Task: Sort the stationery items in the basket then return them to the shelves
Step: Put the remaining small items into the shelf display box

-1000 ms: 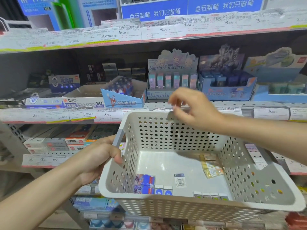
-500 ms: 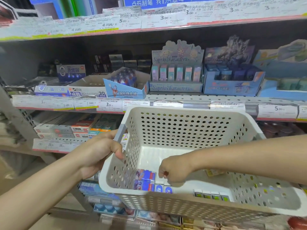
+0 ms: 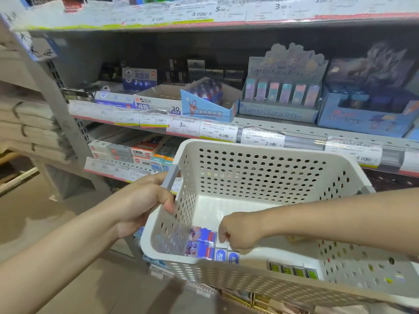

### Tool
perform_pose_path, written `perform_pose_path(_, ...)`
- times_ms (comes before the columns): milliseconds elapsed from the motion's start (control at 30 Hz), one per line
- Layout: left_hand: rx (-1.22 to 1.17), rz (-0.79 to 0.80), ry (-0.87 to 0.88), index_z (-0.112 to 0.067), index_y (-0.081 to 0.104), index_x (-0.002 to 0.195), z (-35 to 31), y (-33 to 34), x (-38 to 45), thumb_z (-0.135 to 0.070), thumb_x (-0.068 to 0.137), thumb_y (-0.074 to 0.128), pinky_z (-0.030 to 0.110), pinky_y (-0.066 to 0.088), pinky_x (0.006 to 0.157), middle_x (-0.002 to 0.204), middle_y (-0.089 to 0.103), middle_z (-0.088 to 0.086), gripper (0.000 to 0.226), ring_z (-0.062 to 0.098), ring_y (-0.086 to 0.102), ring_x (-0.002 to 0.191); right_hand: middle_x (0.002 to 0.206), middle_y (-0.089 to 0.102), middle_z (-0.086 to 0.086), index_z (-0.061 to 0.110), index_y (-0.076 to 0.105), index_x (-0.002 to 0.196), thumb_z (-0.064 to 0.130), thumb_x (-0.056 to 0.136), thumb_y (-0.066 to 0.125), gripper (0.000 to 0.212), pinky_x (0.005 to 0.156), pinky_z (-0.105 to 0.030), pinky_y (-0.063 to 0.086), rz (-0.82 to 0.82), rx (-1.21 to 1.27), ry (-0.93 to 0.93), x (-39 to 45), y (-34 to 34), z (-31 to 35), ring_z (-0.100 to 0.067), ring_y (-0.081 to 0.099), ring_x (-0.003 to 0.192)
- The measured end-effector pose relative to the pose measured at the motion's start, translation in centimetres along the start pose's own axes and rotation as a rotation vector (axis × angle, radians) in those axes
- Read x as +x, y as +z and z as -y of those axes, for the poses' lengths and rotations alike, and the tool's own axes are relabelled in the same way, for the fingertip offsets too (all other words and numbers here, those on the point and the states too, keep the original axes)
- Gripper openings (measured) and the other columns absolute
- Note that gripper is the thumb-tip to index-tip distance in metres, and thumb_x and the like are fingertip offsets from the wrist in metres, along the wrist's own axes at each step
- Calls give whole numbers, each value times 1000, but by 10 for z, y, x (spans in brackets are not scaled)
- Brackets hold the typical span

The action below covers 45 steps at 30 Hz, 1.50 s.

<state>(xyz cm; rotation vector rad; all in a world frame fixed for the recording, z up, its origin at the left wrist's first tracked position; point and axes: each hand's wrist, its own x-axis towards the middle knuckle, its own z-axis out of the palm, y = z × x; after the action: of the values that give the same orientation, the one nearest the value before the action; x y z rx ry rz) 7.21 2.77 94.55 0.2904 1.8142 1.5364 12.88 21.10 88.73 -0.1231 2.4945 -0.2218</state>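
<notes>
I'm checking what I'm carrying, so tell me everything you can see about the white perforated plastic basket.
The white perforated plastic basket is rectangular, with round holes across its walls, a smooth rolled rim and a grey handle. It is held tilted in front of the shelves. The left hand grips its left rim by the handle; the right hand reaches inside, fingers curled near the small blue boxes at the near wall. Green-labelled small items also line that wall.

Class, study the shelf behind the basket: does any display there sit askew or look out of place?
Yes. The blue display box on the middle shelf sits turned at an angle, one corner jutting over the price labels, while the pastel display box beside it stands square to the edge.
</notes>
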Motion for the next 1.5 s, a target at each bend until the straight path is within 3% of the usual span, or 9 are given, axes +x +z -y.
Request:
perform_pose_path(100,6,3,11,-25,67,110,6,-22,-8,3,47,48,38,54,63,95,68,30,71,36,65,69,92,48,-8,-1,57,120,10,95,45,30,74,-27,37,-25,53,-20,10,1,16,-20,45,84)
perform_pose_path(400,70,7,35,-19,71,97,18,-124,-32,3,47,47,44,55,68,82,69,20,59,33,66,69,71,45,-1,2,58,120,13,94,46,30,55,-18,33,-14,80,-41,57,-16,112,-21,45,80)
perform_pose_path(467,91,-14,29,-18,70,99,19,-151,-39,3,47,48,52,53,77,85,70,20,60,35,66,74,67,41,2,2,58,121,14,95,47,30,56,-21,35,-13,89,-58,70,-21,138,-20,44,70)
perform_pose_path(600,82,-5,-4,-19,66,110,20,-205,-49,4,48,47,44,59,64,103,69,26,69,43,67,87,66,39,5,2,58,120,12,93,49,30,65,-25,40,-18,116,-97,98,-29,184,-20,45,82)
perform_pose_path(800,108,-59,-23,-28,70,104,29,-265,-60,2,50,51,60,50,88,105,70,21,65,45,65,98,65,42,3,13,56,93,14,89,58,4,55,-17,33,2,133,-114,136,-44,231,-12,41,58)
perform_pose_path(900,131,-78,-40,-32,72,93,33,-285,-63,1,51,54,61,48,91,103,72,17,56,40,67,98,66,48,-7,0,60,78,14,85,65,15,52,-21,32,66,116,-156,153,-50,245,-17,42,58)
perform_pose_path(967,135,-94,-58,-36,73,87,34,-295,-62,-1,51,56,61,48,91,101,72,15,53,40,65,101,80,55,-8,-6,66,96,12,82,69,23,53,-20,35,79,187,-153,162,-55,250,-17,49,70)
perform_pose_path(1167,118,-114,-68,-41,73,88,28,-317,-46,-3,50,60,60,48,91,103,72,16,55,41,63,103,81,54,-8,-6,65,108,10,80,71,33,32,-8,29,114,295,-128,187,-76,249,-7,42,49)
perform_pose_path(1500,83,-82,20,-38,74,82,8,-343,-6,-4,50,59,48,54,80,92,74,10,49,37,65,99,93,50,-13,11,60,80,7,82,70,11,60,-19,55,217,494,-21,226,-117,230,-20,44,61)
